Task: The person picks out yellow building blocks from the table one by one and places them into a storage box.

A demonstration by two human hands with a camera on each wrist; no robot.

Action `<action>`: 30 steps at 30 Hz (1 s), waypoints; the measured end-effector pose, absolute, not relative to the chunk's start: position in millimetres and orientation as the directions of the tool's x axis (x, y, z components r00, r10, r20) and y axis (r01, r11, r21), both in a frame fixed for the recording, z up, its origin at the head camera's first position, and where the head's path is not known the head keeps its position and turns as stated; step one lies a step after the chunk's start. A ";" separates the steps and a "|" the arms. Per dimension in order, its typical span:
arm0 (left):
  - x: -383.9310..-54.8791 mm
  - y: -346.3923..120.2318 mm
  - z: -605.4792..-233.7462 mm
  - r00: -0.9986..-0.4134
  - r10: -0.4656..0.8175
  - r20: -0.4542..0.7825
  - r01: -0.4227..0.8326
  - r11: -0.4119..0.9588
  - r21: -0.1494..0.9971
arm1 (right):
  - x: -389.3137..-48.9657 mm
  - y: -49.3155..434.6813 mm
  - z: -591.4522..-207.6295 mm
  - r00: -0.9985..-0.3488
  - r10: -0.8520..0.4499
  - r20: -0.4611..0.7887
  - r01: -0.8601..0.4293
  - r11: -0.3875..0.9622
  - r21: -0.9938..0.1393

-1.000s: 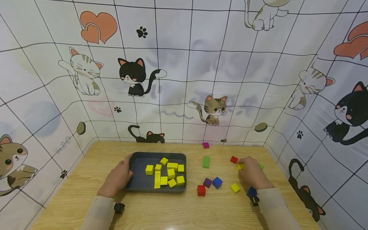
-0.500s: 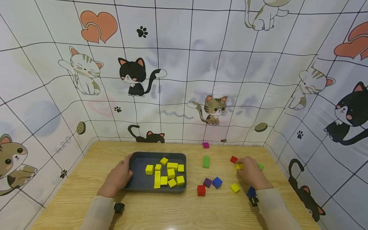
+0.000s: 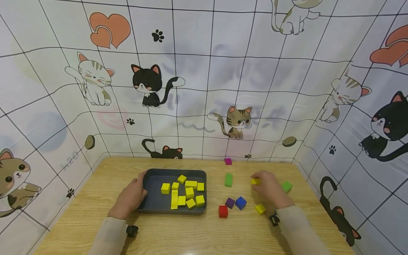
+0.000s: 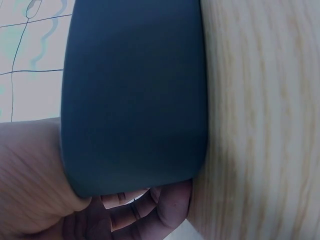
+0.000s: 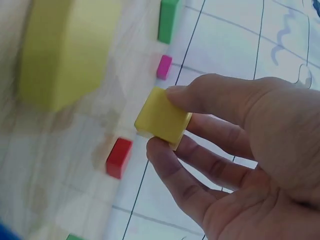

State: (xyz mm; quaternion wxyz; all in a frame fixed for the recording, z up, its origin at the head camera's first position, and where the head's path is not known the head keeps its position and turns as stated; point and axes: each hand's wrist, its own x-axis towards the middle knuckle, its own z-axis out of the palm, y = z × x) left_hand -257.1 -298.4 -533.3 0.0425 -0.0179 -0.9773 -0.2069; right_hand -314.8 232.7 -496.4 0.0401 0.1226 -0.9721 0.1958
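My left hand [image 3: 130, 198] grips the left end of a dark grey tray [image 3: 156, 202]. In the left wrist view the fingers [image 4: 175, 200] curl round the tray's end, close to the wooden table. Several yellow blocks [image 3: 189, 192] lie in the tray, mostly toward its right half. On the right, my right hand [image 3: 272, 187] pinches a yellow block [image 5: 162, 117] between thumb and fingertips, raised over the table. Another yellow block [image 3: 260, 208] rests on the table just below that hand. A red block [image 5: 119, 157] shows beyond the fingers in the right wrist view, hidden in the head view.
Between tray and right hand lie a green block [image 3: 228, 180], a purple block [image 3: 230, 202], a blue block [image 3: 241, 202] and a red cube [image 3: 223, 211]. A magenta block [image 3: 228, 161] sits at the back edge, another green block [image 3: 286, 186] at right. Cat-printed cloth [image 3: 191, 88] surrounds the table.
My right hand has moved left with the yellow block in its fingers, uncovering the green block at right and covering the red and blue blocks near it. The left hand and tray stay put.
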 end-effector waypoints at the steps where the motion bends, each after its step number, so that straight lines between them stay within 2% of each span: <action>1: -257.2 -298.3 -533.2 -0.996 0.018 0.091 0.053 0.914 0.403 | -315.2 229.3 -495.0 -0.966 -0.227 0.125 -0.258 0.892 -0.373; 22: -256.1 -297.9 -531.5 -0.995 0.016 0.096 0.055 0.910 0.412 | -334.3 144.6 -482.1 -0.909 -0.387 0.157 -0.417 0.831 -0.368; 30: -255.7 -297.9 -531.6 -0.995 0.022 0.098 0.060 0.911 0.409 | -338.6 107.1 -475.2 -0.883 -0.449 0.138 -0.463 0.783 -0.416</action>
